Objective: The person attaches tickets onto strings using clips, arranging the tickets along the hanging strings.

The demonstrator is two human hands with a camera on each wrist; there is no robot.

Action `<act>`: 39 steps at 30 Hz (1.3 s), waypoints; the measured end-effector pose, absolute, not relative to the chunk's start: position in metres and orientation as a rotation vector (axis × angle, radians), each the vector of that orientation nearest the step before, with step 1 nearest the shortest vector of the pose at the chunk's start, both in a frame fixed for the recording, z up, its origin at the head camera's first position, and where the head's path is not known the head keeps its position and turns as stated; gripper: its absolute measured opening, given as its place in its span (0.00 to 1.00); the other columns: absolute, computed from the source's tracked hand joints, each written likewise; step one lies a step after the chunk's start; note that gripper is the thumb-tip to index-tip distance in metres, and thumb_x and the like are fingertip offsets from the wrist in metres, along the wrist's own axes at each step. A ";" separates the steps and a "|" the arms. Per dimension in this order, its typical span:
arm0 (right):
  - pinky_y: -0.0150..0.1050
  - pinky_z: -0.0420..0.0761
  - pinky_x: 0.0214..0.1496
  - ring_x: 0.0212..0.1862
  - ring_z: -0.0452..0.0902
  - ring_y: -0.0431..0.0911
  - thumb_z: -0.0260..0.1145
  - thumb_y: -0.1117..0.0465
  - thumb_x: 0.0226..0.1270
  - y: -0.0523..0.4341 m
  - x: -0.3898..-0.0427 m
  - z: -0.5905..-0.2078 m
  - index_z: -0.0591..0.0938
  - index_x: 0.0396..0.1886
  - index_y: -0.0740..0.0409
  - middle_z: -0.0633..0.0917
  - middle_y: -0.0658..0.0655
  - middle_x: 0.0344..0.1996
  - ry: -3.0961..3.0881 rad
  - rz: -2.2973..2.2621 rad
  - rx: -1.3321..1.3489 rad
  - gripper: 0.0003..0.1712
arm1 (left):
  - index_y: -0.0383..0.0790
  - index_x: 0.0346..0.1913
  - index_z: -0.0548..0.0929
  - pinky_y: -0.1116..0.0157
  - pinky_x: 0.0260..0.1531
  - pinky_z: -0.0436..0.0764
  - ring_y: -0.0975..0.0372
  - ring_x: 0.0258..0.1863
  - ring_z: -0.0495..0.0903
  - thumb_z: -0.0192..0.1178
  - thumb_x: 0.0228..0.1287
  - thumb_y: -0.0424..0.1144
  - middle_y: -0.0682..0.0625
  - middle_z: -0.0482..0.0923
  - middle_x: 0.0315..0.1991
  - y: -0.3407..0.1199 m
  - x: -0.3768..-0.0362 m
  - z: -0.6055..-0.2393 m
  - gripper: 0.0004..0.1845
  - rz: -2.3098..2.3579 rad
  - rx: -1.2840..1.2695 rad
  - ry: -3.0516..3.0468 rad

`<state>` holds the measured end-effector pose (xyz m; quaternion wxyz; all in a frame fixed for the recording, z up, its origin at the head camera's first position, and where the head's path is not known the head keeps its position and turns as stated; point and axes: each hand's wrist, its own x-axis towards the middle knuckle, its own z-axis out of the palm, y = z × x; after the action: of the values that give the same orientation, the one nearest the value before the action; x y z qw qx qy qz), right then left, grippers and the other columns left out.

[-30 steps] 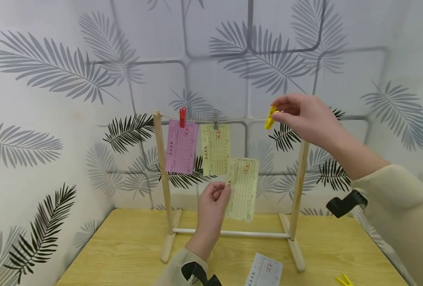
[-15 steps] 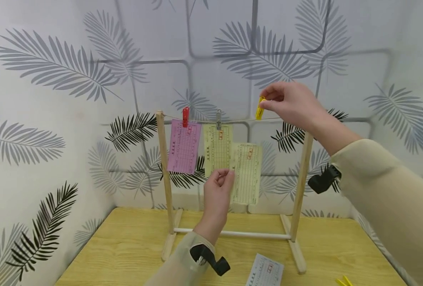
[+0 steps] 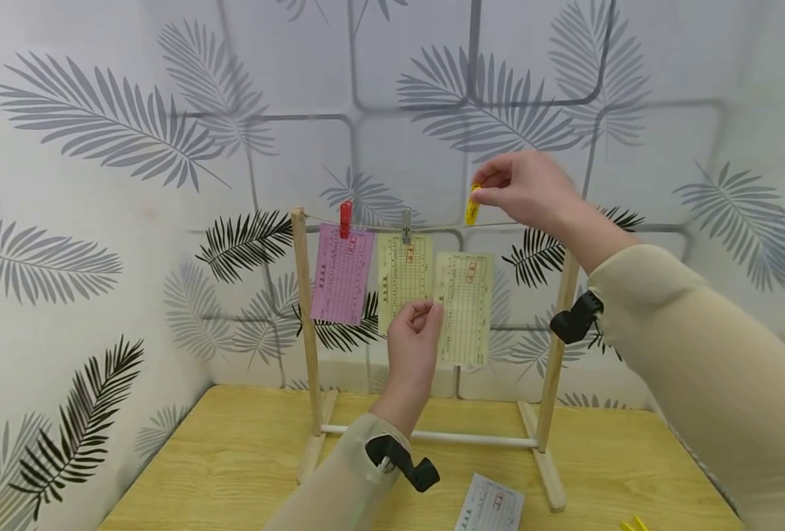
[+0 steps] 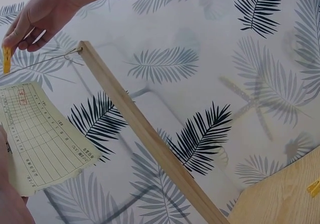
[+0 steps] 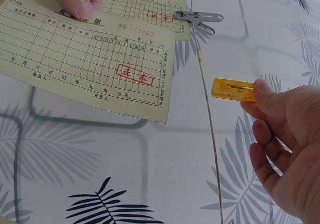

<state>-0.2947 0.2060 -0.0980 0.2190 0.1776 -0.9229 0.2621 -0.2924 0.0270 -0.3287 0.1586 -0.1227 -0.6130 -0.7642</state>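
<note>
My left hand pinches the left edge of a pale yellow-green receipt slip, holding it up just under the string of a small wooden drying rack. My right hand pinches a yellow clothespin at the string, right above the slip's top edge. In the right wrist view the clothespin lies beside the string, with the slip close by. A pink slip hangs from a red pin, and a yellow slip from a grey pin.
The rack stands on a wooden table against leaf-patterned wallpaper. A white slip lies on the table in front of the rack. Another yellow clothespin lies at the table's right front edge.
My left hand has raised the loose slip up to the string. My right hand has carried the yellow clothespin leftward along the string to above the slip.
</note>
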 end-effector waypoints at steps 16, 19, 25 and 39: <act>0.52 0.77 0.54 0.52 0.82 0.54 0.70 0.56 0.82 0.199 -0.302 -0.103 0.89 0.55 0.58 0.91 0.59 0.50 -2.614 0.675 0.455 0.12 | 0.43 0.52 0.87 0.57 0.51 0.82 0.59 0.48 0.85 0.66 0.84 0.44 0.50 0.89 0.45 0.033 -0.304 -0.321 0.08 -2.185 -0.314 -1.721; 0.53 0.78 0.56 0.53 0.83 0.55 0.70 0.56 0.82 0.199 -0.303 -0.105 0.89 0.55 0.58 0.91 0.59 0.50 -2.634 0.674 0.457 0.12 | 0.43 0.52 0.87 0.56 0.52 0.82 0.59 0.48 0.84 0.65 0.84 0.44 0.50 0.89 0.44 0.034 -0.305 -0.321 0.08 -2.183 -0.318 -1.725; 0.53 0.78 0.56 0.52 0.83 0.55 0.70 0.55 0.83 0.197 -0.304 -0.107 0.89 0.55 0.57 0.90 0.58 0.50 -2.671 0.678 0.453 0.12 | 0.42 0.53 0.87 0.56 0.52 0.82 0.59 0.48 0.85 0.65 0.84 0.44 0.50 0.89 0.44 0.034 -0.307 -0.319 0.09 -2.161 -0.325 -1.730; 0.57 0.77 0.60 0.55 0.82 0.56 0.68 0.55 0.84 0.195 -0.305 -0.109 0.88 0.57 0.59 0.89 0.60 0.52 -2.724 0.663 0.507 0.14 | 0.40 0.52 0.86 0.57 0.53 0.82 0.60 0.47 0.84 0.65 0.84 0.41 0.49 0.88 0.43 0.036 -0.306 -0.316 0.08 -2.195 -0.345 -1.678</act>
<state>-0.3049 0.1949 -0.1089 0.1458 0.1762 -0.9459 0.2303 -0.3063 0.0362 -0.3160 0.1778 -0.1219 -0.5930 -0.7758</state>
